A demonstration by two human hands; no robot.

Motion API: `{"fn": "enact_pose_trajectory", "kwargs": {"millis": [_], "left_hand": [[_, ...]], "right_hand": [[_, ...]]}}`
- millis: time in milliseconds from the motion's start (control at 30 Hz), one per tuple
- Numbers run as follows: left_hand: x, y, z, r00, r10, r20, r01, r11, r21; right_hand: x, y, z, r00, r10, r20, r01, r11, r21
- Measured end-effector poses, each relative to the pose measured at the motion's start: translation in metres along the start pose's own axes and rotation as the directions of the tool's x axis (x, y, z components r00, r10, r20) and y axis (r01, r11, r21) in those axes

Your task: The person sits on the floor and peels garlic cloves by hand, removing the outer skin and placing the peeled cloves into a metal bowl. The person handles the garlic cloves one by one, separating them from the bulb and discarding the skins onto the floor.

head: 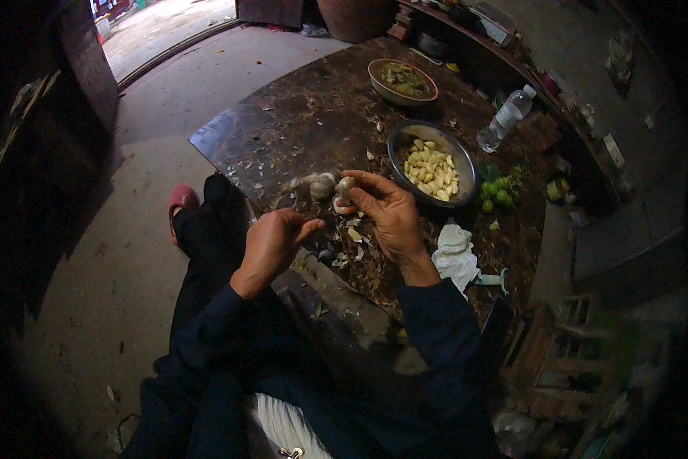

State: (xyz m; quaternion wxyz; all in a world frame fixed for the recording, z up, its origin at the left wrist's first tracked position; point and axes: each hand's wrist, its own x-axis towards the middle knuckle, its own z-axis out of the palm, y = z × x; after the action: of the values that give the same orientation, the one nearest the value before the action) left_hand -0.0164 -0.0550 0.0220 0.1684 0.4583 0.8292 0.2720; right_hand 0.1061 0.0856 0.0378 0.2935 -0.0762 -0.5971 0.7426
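Observation:
My right hand (391, 221) pinches a garlic bulb (345, 186) between thumb and fingers over the dark marbled table (298, 132). Left of it, my left hand (278, 244) is curled with the thumb pointing toward the bulb; whether it holds something small is hidden. More garlic bulbs (321, 187) lie just beyond the hands. Beneath them are a loose clove (354, 234) and scattered papery skins. A metal bowl (469, 197) of peeled garlic cloves (433, 170) stands beyond my right hand.
A bowl of greenish food (404, 79) sits at the far side. To the right are a plastic bottle (505, 117), green fruits (497, 193), a crumpled white cloth or paper (454, 255) and a pale green peeler-like tool (493, 280). Brick-like blocks (539, 132) stand behind the bottle.

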Motion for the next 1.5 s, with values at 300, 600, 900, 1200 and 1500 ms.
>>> {"fn": "enact_pose_trajectory", "kwargs": {"millis": [300,600,900,1200,1500], "left_hand": [[-0.002,0.018,0.004,0.986,0.005,-0.166,-0.151,0.444,-0.883],[-0.002,0.021,0.009,0.923,0.0,-0.384,-0.318,0.56,-0.765],[-0.004,0.027,0.006,0.861,0.078,-0.502,-0.366,0.782,-0.505],[0.003,0.021,0.008,0.89,0.019,-0.456,-0.307,0.764,-0.567],[0.002,0.01,0.008,0.981,-0.017,-0.193,-0.055,0.93,-0.364]], "right_hand": [[-0.001,0.006,0.001,0.996,-0.086,-0.012,0.081,0.969,-0.232],[-0.004,0.0,0.009,0.891,-0.415,0.182,0.416,0.587,-0.695],[-0.007,-0.001,0.014,0.878,-0.424,0.221,0.435,0.517,-0.737],[-0.006,0.002,0.013,0.923,-0.352,0.157,0.365,0.668,-0.648],[-0.004,0.005,0.004,0.996,-0.082,0.033,0.086,0.982,-0.169]]}}
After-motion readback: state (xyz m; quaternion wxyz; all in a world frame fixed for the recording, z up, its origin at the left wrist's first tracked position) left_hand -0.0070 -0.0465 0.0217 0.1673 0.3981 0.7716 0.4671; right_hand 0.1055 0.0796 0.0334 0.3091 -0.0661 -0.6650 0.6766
